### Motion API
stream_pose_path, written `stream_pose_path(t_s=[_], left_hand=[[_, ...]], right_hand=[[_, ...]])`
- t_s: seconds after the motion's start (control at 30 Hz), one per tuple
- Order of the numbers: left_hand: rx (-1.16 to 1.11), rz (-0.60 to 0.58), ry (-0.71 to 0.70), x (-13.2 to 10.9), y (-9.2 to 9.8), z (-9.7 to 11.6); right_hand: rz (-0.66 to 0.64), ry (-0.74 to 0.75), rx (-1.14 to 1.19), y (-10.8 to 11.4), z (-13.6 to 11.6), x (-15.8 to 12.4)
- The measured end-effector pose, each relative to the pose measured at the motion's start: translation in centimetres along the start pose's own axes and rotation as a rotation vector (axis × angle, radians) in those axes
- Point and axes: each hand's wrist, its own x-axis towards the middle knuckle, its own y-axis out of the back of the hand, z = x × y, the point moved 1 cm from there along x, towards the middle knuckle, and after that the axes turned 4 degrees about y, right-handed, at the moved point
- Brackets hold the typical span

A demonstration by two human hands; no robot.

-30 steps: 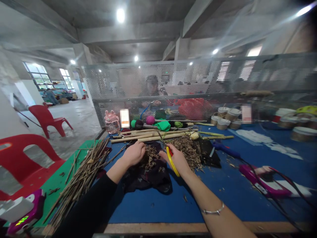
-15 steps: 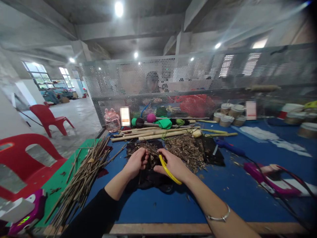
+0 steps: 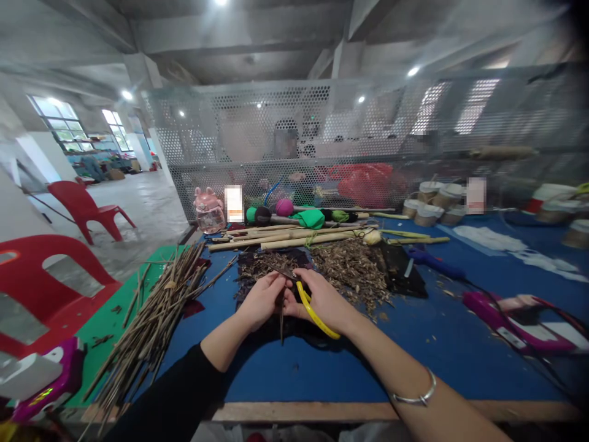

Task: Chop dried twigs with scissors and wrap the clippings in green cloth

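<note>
Our left hand pinches a thin dark twig, which hangs down below the fingers. Our right hand is clenched around yellow-handled scissors, just beside the left. Both hands hover over a black cloth on the blue table. Wood chips lie piled just behind, and a bundle of sticks lies to the left.

Stick bundle left of hands, chip pile behind, poles beyond
</note>
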Motion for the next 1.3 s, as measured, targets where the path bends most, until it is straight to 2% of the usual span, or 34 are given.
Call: stream_pose_path(t_s=[0.33,0.57,0.83,1.13,1.3], left_hand=[[-0.006,0.159,0.015,0.4,-0.3,-1.1],[0.149,0.117,0.015,0.3,-0.1,-1.2],[-0.044,0.045,0.008,0.1,-0.8,-1.4],[-0.046,0.111,0.081,0.4,-0.6,-1.6],[-0.016,0.138,0.052,0.6,-0.3,-1.7]], right_hand=[[-0.027,-0.039,-0.047,-0.7,-0.1,0.0],[-0.036,-0.056,-0.087,-0.4,0.0,0.1],[-0.004,-0.035,-0.122,-0.4,-0.7,0.0],[-0.091,-0.118,-0.144,-0.2,-0.2,0.1],[-0.097,-0.105,-0.226,0.0,-0.6,-0.1]])
